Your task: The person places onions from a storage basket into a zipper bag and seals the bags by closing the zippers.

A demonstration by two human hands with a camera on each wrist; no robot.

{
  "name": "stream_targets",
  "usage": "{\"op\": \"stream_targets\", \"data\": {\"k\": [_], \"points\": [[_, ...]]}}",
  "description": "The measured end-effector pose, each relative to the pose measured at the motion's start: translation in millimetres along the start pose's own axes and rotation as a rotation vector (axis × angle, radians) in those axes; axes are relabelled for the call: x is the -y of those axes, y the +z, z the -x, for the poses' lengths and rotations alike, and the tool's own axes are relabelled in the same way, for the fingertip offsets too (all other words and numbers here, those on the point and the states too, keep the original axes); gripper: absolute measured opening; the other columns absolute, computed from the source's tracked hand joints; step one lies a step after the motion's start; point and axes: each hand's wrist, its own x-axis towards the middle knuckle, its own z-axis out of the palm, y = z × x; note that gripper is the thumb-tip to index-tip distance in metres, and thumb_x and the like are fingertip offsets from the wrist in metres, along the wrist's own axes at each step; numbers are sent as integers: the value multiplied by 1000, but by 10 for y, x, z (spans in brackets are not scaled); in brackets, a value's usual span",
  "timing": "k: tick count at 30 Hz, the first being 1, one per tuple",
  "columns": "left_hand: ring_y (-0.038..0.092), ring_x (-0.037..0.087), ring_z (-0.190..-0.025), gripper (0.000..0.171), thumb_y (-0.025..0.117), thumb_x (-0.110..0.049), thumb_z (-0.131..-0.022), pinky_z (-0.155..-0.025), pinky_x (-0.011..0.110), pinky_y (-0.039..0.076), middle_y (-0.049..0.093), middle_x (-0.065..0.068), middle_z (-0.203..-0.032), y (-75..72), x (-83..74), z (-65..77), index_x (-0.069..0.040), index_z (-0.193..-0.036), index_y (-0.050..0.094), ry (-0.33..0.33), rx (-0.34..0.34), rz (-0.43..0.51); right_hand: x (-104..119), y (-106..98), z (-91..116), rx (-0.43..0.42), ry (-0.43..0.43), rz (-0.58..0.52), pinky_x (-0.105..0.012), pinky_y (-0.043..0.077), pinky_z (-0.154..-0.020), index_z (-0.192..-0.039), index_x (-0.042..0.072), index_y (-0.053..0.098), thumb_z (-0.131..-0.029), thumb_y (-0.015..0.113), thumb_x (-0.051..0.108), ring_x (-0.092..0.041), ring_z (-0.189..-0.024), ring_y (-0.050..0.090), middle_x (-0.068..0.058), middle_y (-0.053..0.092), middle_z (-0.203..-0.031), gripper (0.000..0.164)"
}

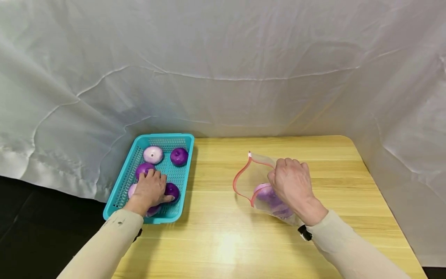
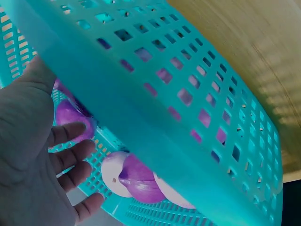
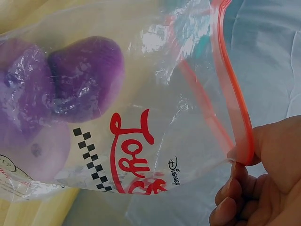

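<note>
My left hand (image 1: 150,188) reaches into a turquoise basket (image 1: 160,136) of onions, its fingers spread. In the head view the thumb lies over a dark purple onion (image 1: 172,190), and the fingertips are beside another purple onion (image 1: 143,169). The left wrist view shows the fingers (image 2: 70,160) loosely extended, curled round nothing. My right hand (image 1: 293,184) pinches the red zip edge (image 3: 245,141) of a clear zip bag (image 3: 155,89) between thumb and fingers. The bag's mouth gapes toward the left. Several purple onions (image 3: 89,77) sit inside it, seen through the plastic.
A pale onion (image 1: 153,154) and a dark one (image 1: 179,156) lie at the basket's far end. The basket stands at the left of a wooden table (image 1: 212,174). Grey cloth (image 1: 223,100) hangs behind the table and along its right side.
</note>
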Motion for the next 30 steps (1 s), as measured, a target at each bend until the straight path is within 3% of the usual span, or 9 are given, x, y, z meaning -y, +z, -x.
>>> {"op": "stream_targets", "data": {"k": [7, 13, 20, 30], "points": [[52, 47, -119, 94, 73, -76, -81, -100, 69, 42, 62, 27, -124, 40, 18, 12, 4, -129, 62, -25, 55, 18, 3, 12, -13, -3, -1, 4, -39, 31, -58, -64, 12, 36, -85, 51, 9, -25, -55, 39, -3, 37, -60, 26], [56, 44, -113, 79, 81, -63, -82, -94, 65, 47, 67, 24, -118, 115, -27, -26, 1, -124, 59, 20, -42, 43, 7, 18, -19, 7, 3, 5, -39, 31, -57, -64, 12, 36, -84, 51, 9, -25, -55, 39, -3, 37, -60, 25], [57, 44, -111, 71, 86, -45, -85, -90, 62, 48, 67, 25, -117, 118, -92, -120, 2, -126, 52, 12, -118, 87, 5, 23, -15, 16, 9, -3, -38, 31, -58, -64, 13, 36, -85, 51, 8, -24, -55, 38, -2, 37, -61, 26], [55, 45, -119, 73, 94, -37, -77, -95, 66, 46, 63, 25, -121, 155, -98, -246, -4, -125, 49, 25, -56, 91, -7, 55, 10, -16, -10, 1, -37, 30, -57, -64, 13, 35, -85, 51, 9, -24, -54, 38, -2, 36, -60, 27]]}}
